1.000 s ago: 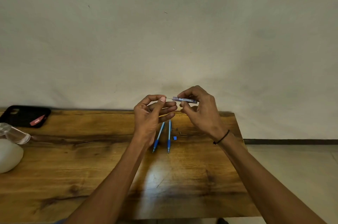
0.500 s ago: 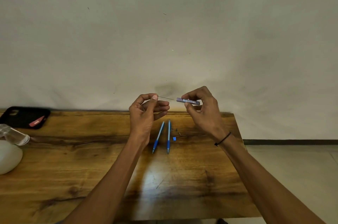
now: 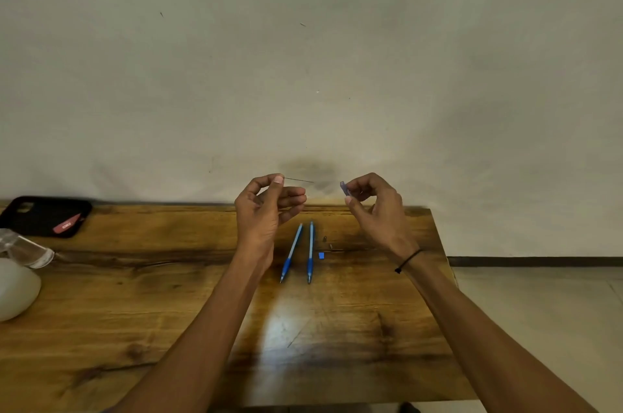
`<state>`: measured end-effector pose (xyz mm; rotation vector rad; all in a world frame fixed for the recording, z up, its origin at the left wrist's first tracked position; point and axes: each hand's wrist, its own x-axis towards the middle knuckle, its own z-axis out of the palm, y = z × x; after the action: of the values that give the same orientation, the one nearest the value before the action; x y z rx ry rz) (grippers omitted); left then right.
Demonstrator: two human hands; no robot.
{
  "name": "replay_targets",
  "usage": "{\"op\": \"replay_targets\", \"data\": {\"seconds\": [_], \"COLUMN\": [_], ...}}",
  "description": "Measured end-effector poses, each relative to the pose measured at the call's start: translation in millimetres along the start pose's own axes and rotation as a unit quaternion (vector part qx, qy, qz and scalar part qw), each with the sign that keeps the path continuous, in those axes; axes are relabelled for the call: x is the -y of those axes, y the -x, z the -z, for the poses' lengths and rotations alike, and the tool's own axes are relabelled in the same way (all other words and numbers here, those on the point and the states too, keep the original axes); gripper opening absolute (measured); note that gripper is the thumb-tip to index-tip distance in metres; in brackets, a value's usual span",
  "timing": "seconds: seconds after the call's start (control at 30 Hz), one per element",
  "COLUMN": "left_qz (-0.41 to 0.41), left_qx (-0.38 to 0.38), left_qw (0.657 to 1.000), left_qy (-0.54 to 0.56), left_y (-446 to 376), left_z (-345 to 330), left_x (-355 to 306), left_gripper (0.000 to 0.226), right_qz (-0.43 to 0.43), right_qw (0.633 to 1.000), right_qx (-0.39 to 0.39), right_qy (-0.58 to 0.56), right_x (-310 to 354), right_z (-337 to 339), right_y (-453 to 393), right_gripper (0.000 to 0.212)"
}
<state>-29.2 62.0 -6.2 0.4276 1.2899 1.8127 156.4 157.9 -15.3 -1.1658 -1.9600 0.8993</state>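
Now that the thin stick (image 3: 299, 180) has come all the way out of the little purple case (image 3: 343, 188), the left hand (image 3: 261, 210) pinches its end mid-frame with finger and thumb, the right hand (image 3: 377, 210) pinches the case, and the stick looks ready for one of the blue pens (image 3: 291, 252) below.

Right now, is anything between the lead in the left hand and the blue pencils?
Nothing visible: left hand pinches the thin lead in open air above the blue pencils; right hand holds its case aside.
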Motion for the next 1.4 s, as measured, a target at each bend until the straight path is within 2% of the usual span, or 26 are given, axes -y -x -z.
{"op": "replay_targets", "data": {"seconds": [0.13,0.37,0.57,0.8,1.13,1.23,1.3,1.4], "left_qz": [0.008,0.028,0.037,0.045,0.045,0.040,0.032,0.014], "left_qx": [0.003,0.013,0.017,0.033,0.043,0.048,0.053,0.050], "left_qw": [1.000,0.999,0.998,0.997,0.994,0.992,0.989,0.981], "left_qy": [-0.018,-0.044,-0.052,-0.054,-0.095,-0.114,-0.133,-0.187], "left_y": [-1,-2,-3,-3,-4,-4,-4,-6], "left_z": [-1,-2,-5,-4,-2,-2,-1,-2], "left_x": [3,11,13,16,19,20,22,25], "left_gripper": [0.012,0.011,0.011,0.010,0.012,0.011,0.011,0.010], "right_qz": [-0.010,-0.042,-0.083,-0.143,-0.157,-0.167,-0.158,-0.093], "right_qw": [0.999,0.992,0.973,0.952,0.943,0.950,0.961,0.985], "right_qx": [-0.009,-0.010,0.024,0.048,0.070,0.071,0.054,0.017], "right_qy": [0.032,0.122,0.212,0.268,0.286,0.254,0.219,0.142], "right_x": [-5,-18,-30,-36,-40,-38,-34,-24], "right_z": [-4,-20,-33,-47,-50,-47,-41,-30], "right_y": [0,4,10,13,15,13,9,0], "right_gripper": [0.020,0.012,0.012,0.029,0.031,0.032,0.026,0.007]}}
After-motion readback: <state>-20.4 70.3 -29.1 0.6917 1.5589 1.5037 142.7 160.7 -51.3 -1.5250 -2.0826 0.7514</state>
